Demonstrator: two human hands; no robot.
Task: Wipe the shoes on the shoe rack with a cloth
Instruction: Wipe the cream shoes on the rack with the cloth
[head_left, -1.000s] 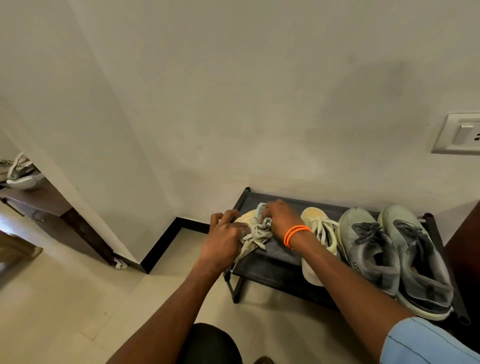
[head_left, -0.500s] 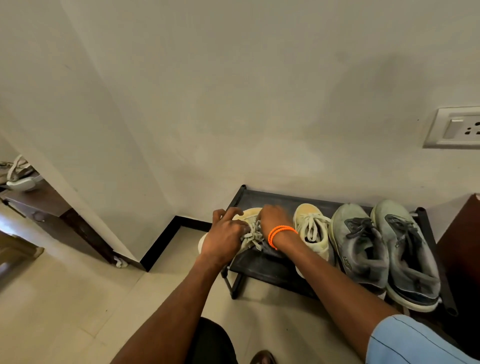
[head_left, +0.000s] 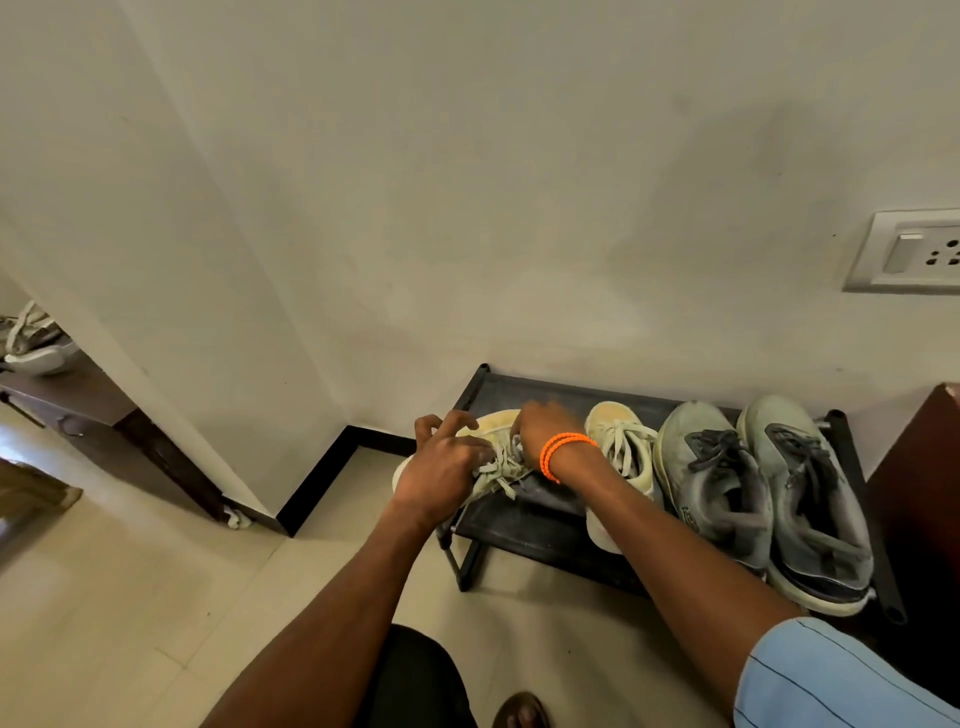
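A black shoe rack (head_left: 524, 525) stands against the wall and carries two pairs of shoes. My left hand (head_left: 447, 467) grips the left cream shoe (head_left: 493, 420) by its laced middle. The shoe's heel pokes out past the rack's left end. My right hand (head_left: 540, 428), with orange bands on its wrist, presses down on the same shoe's upper. Only a grey scrap of the cloth (head_left: 516, 448) shows under its fingers. The other cream shoe (head_left: 621, 441) lies just right of my wrist. Further right lie two grey shoes (head_left: 711, 467) (head_left: 810, 483).
A dark brown cabinet (head_left: 919, 467) stands against the rack's right end. A wall socket (head_left: 917, 254) is above the grey shoes. To the left, past the wall corner, a wooden shelf (head_left: 104, 415) carries a white sandal (head_left: 34, 343). My foot (head_left: 522, 712) is on the tiled floor.
The left cream shoe has swung so that its heel sticks out past the rack's left end. My right hand has slid along its upper and now covers most of the cloth.
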